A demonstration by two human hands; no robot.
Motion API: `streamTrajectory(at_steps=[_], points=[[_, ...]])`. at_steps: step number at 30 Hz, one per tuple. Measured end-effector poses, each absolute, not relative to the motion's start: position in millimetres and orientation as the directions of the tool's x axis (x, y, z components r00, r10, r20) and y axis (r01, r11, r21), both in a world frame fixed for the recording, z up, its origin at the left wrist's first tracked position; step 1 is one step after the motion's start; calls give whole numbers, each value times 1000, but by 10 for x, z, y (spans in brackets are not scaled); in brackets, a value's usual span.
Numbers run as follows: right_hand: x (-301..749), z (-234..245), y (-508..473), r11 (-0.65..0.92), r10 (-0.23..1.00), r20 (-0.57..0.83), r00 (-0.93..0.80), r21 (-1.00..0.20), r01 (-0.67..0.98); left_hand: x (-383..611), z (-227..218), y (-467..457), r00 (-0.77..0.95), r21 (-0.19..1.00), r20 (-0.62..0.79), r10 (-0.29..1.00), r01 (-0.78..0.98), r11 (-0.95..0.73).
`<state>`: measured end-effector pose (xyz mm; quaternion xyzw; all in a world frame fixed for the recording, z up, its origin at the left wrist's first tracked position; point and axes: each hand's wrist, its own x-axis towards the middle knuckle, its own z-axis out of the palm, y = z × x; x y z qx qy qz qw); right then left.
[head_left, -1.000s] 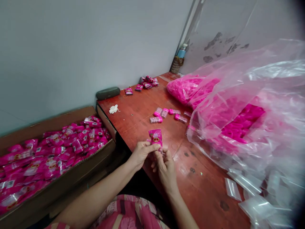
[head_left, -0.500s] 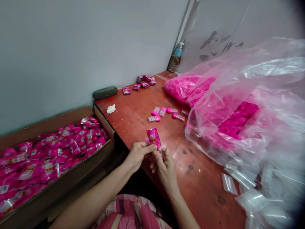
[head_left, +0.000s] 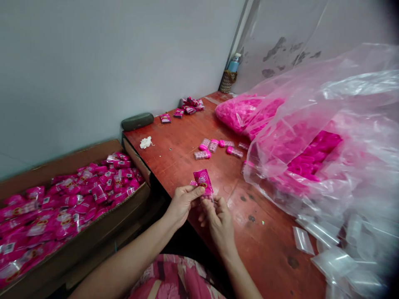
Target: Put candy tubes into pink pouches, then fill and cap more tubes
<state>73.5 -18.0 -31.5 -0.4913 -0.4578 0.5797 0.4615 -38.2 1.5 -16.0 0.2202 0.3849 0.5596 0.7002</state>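
Note:
Over the near edge of the red table, a small pink printed packet [head_left: 203, 179] is held upright between my two hands. My left hand [head_left: 184, 202] pinches its left side with thumb and fingers, and a small pink tip shows beside that thumb. My right hand [head_left: 218, 218] is closed at the packet's lower end, where a bit of clear film shows by the fingertips. What lies behind the fingers is hidden. Beyond the hands, several clear candy-filled bottles with pink caps [head_left: 202, 155] lie on the table [head_left: 174, 153].
To the left, a cardboard box [head_left: 102, 216] is full of pink wrapped packs [head_left: 67, 199]. Large clear bags [head_left: 268, 166] of pink plastic parts cover the right side, with clear sleeves [head_left: 304, 241] nearby. A dark case [head_left: 137, 121], small packets [head_left: 190, 106] and a bottle [head_left: 233, 64] stand at the back.
Almost nothing differs. The view has shifted slightly, and both hands keep their hold on the packet in nearly the same place.

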Motion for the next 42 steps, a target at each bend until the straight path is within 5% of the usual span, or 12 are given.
streamTrajectory(at_steps=[3, 10, 13, 20, 26, 33, 36, 42], points=[[736, -316, -201, -92, 996, -92, -10, -996, 16, -337, -168, 20, 4, 754, -295, 955, -613, 236], [630, -385, -179, -356, 934, -291, -207, -805, -475, -327, -195, -53, 13, 776, -331, 943, -565, 280], [629, -428, -194, -352, 934, -279, -224, -826, -441, -349, -193, -71, 33, 763, -338, 941, -576, 294], [708, -439, -253, -157, 985, -153, -75, -986, -55, -394, -245, -23, 80, 762, -330, 941, -566, 315], [653, -453, -250, -349, 928, -229, -294, -813, -466, -427, -288, -52, 205, 769, -342, 917, -499, 399], [725, -429, -286, -236, 961, -191, -201, -944, -232, -417, -258, -53, 61, 758, -399, 915, -539, 367], [796, -412, -297, -282, 943, -192, -271, -896, -344, -427, -203, -36, -32, 737, -396, 918, -607, 297], [763, -401, -234, -289, 957, -245, -154, -833, -472, -304, -176, -132, 112, 684, -383, 917, -633, 363]])
